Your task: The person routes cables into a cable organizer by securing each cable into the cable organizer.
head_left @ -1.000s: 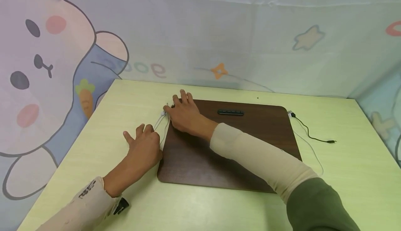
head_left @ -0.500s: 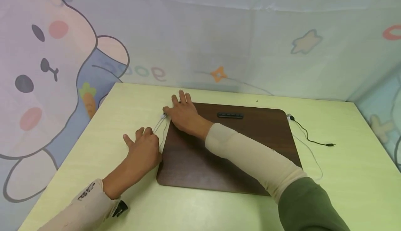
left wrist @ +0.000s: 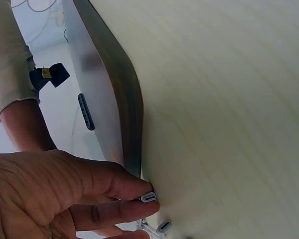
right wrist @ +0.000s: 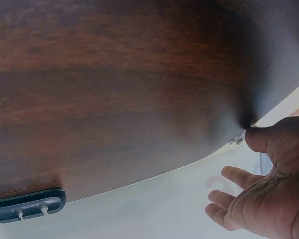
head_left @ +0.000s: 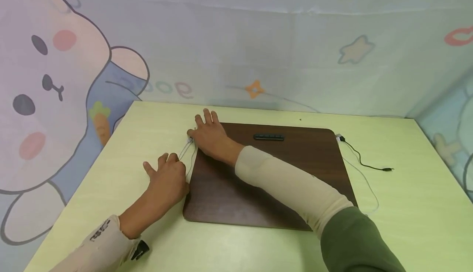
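Beside a dark-brown, wood-grained rectangular board [head_left: 236, 202], left hand [head_left: 167, 181] pinches a white oval cable plug [left wrist: 148, 197]; at ten o'clock, right hand [head_left: 210, 136] spreads three fingers, grip unclear.

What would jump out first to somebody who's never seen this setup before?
Probably the big cartoon animal printed on the backdrop, at the left of the head view. Next, the dark brown board on the pale table, with the right hand at its far left corner. The left hand is beside its left edge, pinching a small pale connector, as the left wrist view shows.
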A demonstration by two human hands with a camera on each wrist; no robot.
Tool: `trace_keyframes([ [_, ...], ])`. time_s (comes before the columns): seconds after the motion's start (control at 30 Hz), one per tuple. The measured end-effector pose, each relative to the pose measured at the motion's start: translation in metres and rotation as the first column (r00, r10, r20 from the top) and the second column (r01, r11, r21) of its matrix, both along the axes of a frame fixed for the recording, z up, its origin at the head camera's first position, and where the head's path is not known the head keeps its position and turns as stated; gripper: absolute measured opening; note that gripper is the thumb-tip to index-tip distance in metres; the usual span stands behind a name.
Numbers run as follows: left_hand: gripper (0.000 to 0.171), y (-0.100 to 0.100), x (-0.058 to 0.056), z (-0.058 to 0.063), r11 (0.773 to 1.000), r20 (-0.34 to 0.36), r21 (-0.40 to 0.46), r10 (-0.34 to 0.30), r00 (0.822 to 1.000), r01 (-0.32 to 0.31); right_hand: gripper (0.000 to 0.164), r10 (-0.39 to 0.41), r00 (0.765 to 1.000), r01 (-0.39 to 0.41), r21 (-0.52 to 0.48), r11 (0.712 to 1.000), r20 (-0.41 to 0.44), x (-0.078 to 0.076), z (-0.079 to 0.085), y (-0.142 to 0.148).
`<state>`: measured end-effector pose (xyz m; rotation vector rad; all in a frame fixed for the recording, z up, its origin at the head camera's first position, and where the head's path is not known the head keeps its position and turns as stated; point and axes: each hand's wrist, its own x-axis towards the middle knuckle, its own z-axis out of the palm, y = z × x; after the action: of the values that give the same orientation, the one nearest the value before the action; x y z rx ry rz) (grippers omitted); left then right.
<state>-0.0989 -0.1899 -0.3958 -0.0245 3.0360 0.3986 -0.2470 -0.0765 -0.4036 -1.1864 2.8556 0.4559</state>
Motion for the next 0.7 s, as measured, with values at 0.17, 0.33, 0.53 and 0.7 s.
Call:
trace_keyframes([
  [0.17,0.017,-0.0003,0.0001,-0.0018,1.0,-0.001,0.006,0.005,1.0,-0.005,0.045,0.007,1.0,-0.007,-0.012,1.0,-0.023,-0.0018,-0.0037,-0.0018],
  [0.33,0.017,0.0016,-0.001,0.0,1.0,0.008,0.005,-0.001,1.0,0.001,0.042,0.005,1.0,-0.006,-0.038,0.999,-0.029,-0.0027,-0.0037,0.0016],
  [0.53,0.014,0.0017,-0.0002,0.0022,1.0,0.017,0.003,0.006,1.0,-0.006,0.04,0.024,0.999,-0.025,-0.058,0.998,-0.025,-0.0025,-0.0035,0.0004],
  [0.7,0.013,0.0007,0.0007,0.0025,1.0,0.015,0.001,0.007,1.0,-0.007,0.04,0.028,0.999,-0.03,-0.051,0.998,-0.036,-0.003,-0.0038,-0.0013],
])
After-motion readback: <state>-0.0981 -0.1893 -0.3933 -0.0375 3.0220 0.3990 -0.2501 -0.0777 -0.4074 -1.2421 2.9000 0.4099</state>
